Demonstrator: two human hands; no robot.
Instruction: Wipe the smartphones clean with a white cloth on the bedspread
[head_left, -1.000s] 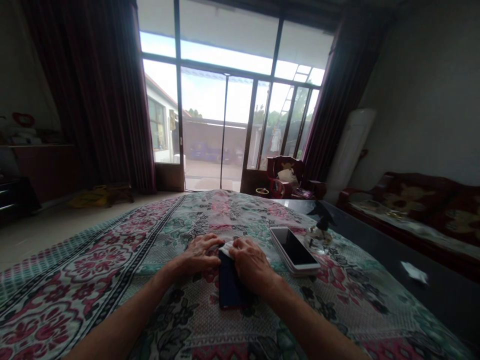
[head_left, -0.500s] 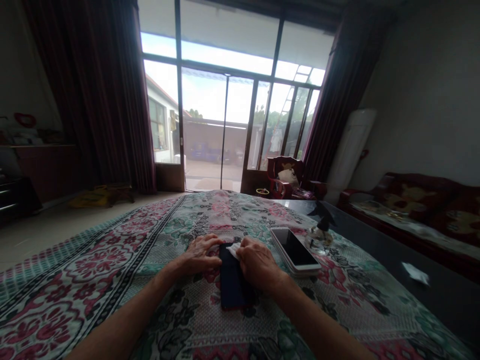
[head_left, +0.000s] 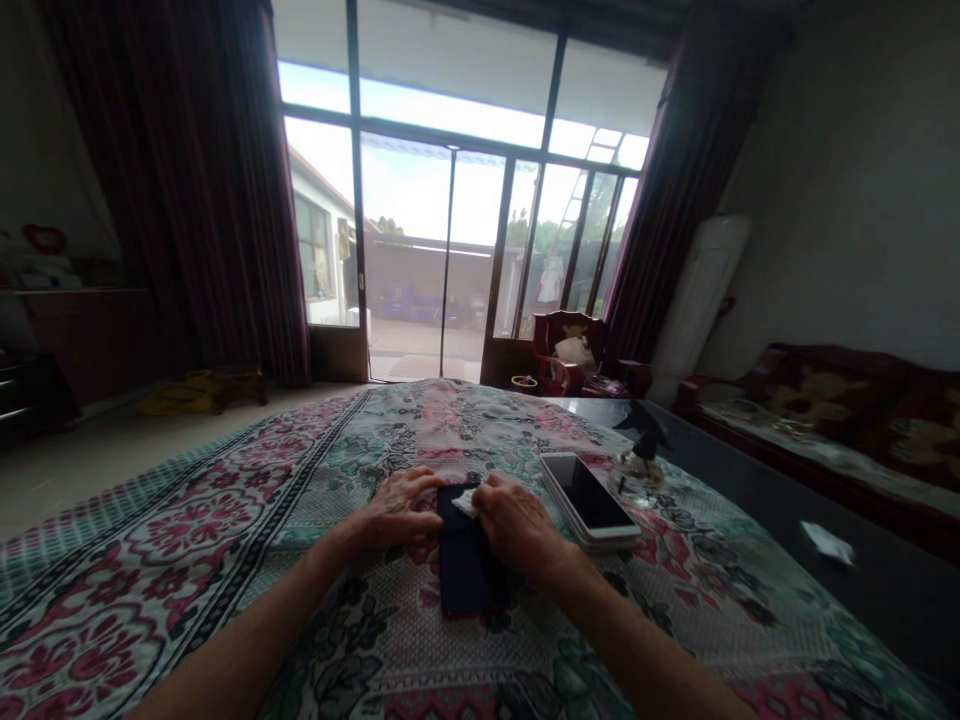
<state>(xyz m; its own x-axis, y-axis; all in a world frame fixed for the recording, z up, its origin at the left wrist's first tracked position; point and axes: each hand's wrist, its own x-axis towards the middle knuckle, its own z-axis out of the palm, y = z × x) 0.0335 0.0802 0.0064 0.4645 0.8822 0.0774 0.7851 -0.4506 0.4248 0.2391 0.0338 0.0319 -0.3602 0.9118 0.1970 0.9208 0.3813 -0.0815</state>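
Note:
A dark smartphone (head_left: 472,575) lies flat on the patterned tablecloth (head_left: 420,660), its long side pointing toward me. Along its upper left edge, the thumb and fingertips of my left hand (head_left: 401,510) hold it in place. My right hand (head_left: 517,525) is closed on a crumpled white tissue (head_left: 465,502), which presses on the upper part of the screen. That hand covers the phone's upper right side. Just right of my right hand, a white smartphone (head_left: 589,495) with a dark screen lies on top of another flat white thing, mostly hidden beneath it.
A clear glass dish (head_left: 637,478) with a dark ornament stands beyond the white phone. Another crumpled tissue (head_left: 827,543) lies on the dark tabletop (head_left: 780,500) at right. Behind the table are a wooden armchair (head_left: 570,345), a sofa (head_left: 840,400) and glass doors (head_left: 450,270).
The tissue and right fingers have shifted very slightly on the phone's upper part. My left hand and both phones stay practically where they were.

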